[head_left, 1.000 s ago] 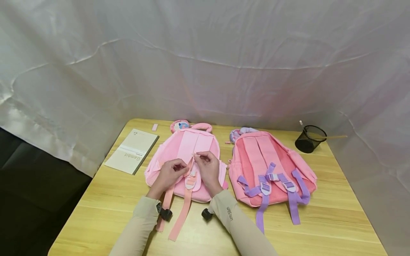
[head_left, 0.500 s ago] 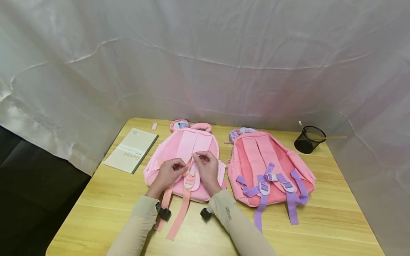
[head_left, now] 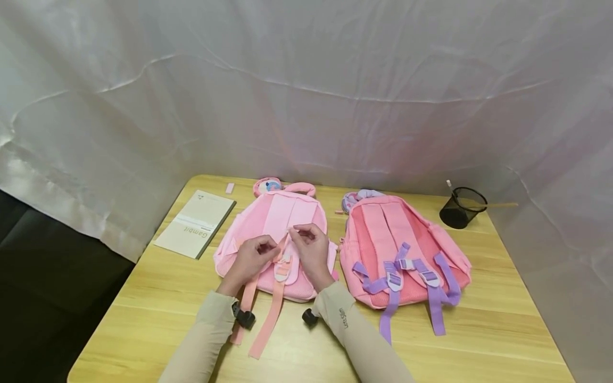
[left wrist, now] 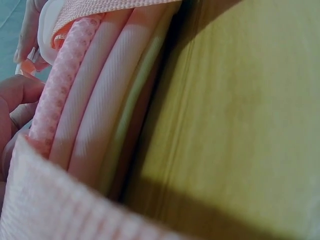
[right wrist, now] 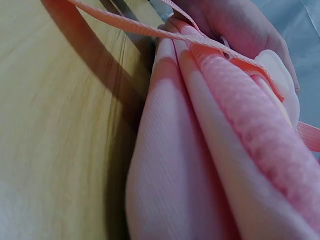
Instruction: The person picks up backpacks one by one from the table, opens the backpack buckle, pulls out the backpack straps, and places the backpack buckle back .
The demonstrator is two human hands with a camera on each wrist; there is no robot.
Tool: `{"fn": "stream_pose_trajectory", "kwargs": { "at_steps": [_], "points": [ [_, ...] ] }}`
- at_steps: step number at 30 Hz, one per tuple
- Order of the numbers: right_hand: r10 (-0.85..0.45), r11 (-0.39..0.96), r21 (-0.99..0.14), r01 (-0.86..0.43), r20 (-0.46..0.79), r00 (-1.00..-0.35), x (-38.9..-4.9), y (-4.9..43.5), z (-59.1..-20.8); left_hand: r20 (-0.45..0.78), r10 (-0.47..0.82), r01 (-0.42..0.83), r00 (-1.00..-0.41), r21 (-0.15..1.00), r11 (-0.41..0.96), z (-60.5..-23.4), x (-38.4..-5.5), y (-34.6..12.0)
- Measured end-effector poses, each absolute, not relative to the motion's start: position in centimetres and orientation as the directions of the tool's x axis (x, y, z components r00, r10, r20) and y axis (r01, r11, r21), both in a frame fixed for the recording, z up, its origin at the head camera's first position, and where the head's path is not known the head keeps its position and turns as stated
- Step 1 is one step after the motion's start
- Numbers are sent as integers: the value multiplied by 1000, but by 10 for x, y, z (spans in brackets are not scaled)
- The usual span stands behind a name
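A light pink backpack (head_left: 279, 205) lies on the table with its shoulder-strap side up. Over its lower middle, my left hand (head_left: 250, 261) pinches a peach webbing strap (head_left: 283, 246) between thumb and fingertips. My right hand (head_left: 311, 254) pinches the upper end of that strap, where a small whitish piece shows at the fingertips. Just below the hands sits a white adjuster buckle (head_left: 281, 273). From it a peach strap tail (head_left: 265, 332) hangs down over the table. In the left wrist view, peach webbing (left wrist: 65, 200) crosses close to the camera and the fingers (left wrist: 22, 95) show at the left edge.
Right of it lies a darker pink backpack (head_left: 369, 239) with purple straps (head_left: 437, 308). A black mesh pen holder (head_left: 455, 215) with pencils leans at the back right. A notebook (head_left: 193, 223) and a small pink eraser-like block (head_left: 230, 188) lie at the left. A grey curtain (head_left: 306, 106) surrounds the table.
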State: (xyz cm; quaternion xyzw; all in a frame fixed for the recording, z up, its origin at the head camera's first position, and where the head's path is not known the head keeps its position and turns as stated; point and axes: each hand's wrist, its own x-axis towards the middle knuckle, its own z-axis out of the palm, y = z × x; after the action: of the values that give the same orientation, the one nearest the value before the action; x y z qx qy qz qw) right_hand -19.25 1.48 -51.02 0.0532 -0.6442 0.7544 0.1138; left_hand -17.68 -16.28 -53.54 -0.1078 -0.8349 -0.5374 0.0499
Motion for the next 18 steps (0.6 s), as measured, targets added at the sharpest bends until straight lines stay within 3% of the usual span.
{"fn": "stream_pose_trajectory", "kwargs": {
  "at_steps": [9, 18],
  "points": [
    [175, -176, -954, -244, 214, -961, -211, 29, -526, 200, 150, 246, -968, 872, 424, -537, -177, -167],
    [134, -143, -961, -235, 217, -967, -212, 37, -519, 190, 143, 234, -971, 872, 430, -537, -176, -167]
  ]
}}
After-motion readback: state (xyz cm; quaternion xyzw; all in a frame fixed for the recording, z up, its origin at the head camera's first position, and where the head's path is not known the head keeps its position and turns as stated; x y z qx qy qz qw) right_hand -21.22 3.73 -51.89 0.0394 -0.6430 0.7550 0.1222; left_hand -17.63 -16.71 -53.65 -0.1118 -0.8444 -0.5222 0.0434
